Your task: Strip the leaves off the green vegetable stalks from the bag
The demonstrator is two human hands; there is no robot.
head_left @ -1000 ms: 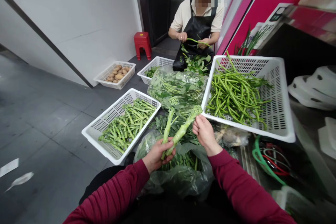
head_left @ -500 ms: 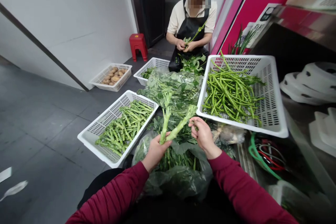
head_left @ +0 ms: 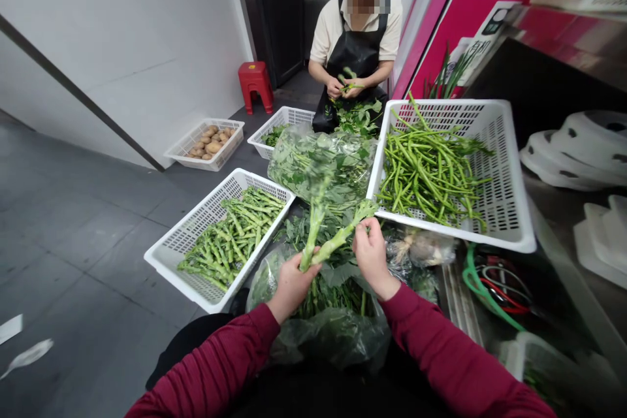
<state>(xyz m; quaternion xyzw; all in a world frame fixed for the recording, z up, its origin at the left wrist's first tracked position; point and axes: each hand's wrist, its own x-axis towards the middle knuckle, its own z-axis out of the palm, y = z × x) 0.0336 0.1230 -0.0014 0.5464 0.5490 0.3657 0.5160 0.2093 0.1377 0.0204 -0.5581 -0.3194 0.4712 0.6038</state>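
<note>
Left hand (head_left: 292, 284) grips stalks (head_left: 337, 240), one blurred.

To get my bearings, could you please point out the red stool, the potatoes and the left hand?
Red stool (head_left: 256, 81): head view, its front.
Potatoes (head_left: 212, 146): head view, the pile's middle.
Left hand (head_left: 292, 285): head view, its back.

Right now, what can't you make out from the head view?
All head view:
Left hand's finger wrap on the two stalks: behind the back of the hand.
Anything pinched in the right hand: hidden by its own fingers.
Top of the more upright stalk: motion blur.
Exact grip of the co-worker's hands: too small.
Pink sign's upper text: cut off by top edge.
</note>
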